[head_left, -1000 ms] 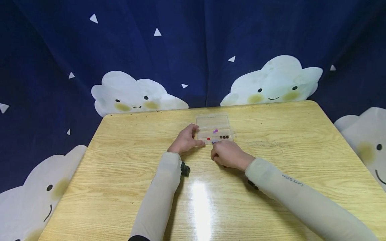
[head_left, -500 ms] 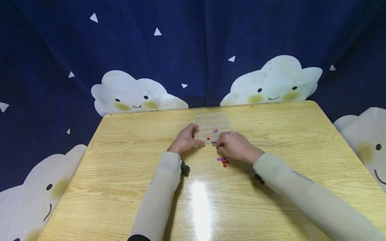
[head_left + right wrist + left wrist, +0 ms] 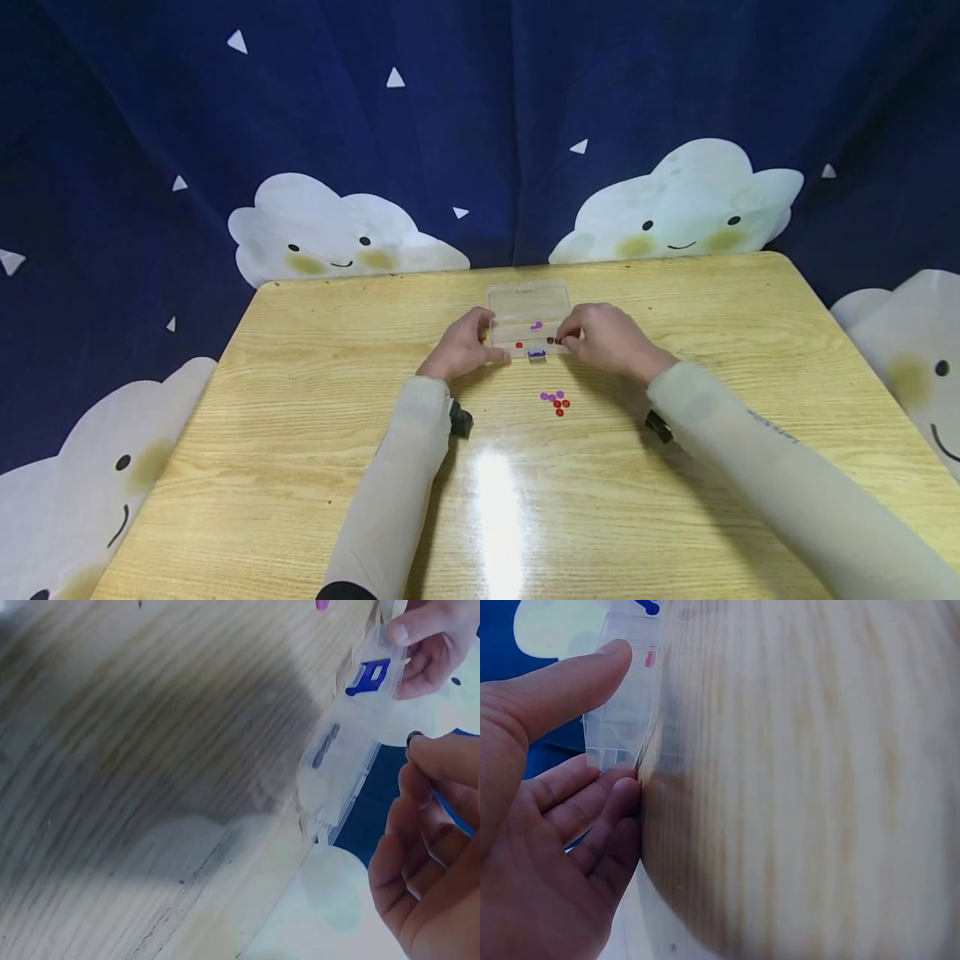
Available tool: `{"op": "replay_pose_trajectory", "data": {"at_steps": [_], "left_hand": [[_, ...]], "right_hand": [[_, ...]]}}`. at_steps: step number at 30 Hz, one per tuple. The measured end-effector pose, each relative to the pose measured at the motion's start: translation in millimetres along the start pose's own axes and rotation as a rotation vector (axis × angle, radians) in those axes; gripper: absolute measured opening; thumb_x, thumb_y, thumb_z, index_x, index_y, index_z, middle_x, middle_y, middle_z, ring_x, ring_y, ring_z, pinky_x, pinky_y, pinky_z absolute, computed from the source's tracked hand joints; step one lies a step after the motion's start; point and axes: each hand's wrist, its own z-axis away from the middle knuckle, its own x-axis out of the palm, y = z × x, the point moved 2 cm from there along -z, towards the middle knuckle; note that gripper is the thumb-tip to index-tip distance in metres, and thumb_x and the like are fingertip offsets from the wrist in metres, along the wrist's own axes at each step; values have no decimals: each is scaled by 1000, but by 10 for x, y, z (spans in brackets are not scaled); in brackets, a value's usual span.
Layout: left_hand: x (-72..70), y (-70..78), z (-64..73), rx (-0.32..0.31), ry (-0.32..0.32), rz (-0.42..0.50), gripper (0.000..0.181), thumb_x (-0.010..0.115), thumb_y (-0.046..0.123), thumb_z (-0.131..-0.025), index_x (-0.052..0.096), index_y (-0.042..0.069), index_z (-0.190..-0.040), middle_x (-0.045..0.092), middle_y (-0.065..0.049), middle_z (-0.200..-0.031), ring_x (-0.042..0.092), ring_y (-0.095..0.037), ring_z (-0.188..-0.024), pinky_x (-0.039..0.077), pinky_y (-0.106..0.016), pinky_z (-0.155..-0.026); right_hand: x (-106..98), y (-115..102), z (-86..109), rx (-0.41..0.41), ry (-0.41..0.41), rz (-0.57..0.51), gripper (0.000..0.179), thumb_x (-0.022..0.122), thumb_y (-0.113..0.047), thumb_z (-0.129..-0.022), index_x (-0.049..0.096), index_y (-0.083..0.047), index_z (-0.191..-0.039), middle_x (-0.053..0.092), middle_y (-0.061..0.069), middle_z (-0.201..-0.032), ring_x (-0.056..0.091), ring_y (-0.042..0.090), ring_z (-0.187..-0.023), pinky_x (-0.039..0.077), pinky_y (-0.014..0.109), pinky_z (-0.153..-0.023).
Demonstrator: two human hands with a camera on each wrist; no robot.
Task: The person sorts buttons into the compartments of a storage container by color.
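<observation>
Box (image 3: 529, 317) near far edge of table (image 3: 570, 467); wide margins either side.

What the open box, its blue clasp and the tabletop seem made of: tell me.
Box: probably smooth clear plastic, being see-through. Clasp: probably plastic too, evenly coloured. Tabletop: wood or wood-look laminate, glossy, showing grain and a bright reflection.

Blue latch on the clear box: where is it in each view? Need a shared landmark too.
Head: blue latch just right of and below picture centre, on the near edge of the clear box.
Left wrist: blue latch at the top edge, left of centre, partly cut off.
Right wrist: blue latch in the upper right.
Shared landmark: left hand, at one end of the box in all three.
</observation>
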Motion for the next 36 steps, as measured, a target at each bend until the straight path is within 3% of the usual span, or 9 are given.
{"op": "replay_pose_trajectory", "data": {"at_steps": [19, 27, 36], "left_hand": [[3, -7, -12, -5, -4, 15, 77, 84, 27, -79, 45, 14, -143, 55, -7, -134, 52, -26, -113, 46, -43, -99], [1, -1, 5, 7, -17, 41, 76, 83, 26, -81, 43, 14, -145, 54, -8, -131, 49, -25, -108, 44, -41, -94], [-2, -15, -5, -5, -16, 52, 76, 83, 26, -81, 43, 15, -145, 53, -9, -136, 51, -26, -119, 45, -44, -103]], "right_hand": [[23, 86, -144, 79, -11, 1, 12, 68, -10, -89, 79, -11, -92, 75, 6, -96, 69, 24, -92, 54, 43, -83], [48, 108, -165, 56, -8, 26, 11, 69, -12, -88, 80, -12, -90, 76, 8, -102, 70, 28, -98, 54, 46, -87], [81, 125, -188, 69, -21, 16, 14, 67, -12, -90, 80, -11, -94, 76, 8, -103, 70, 28, -99, 54, 47, -88]]}}
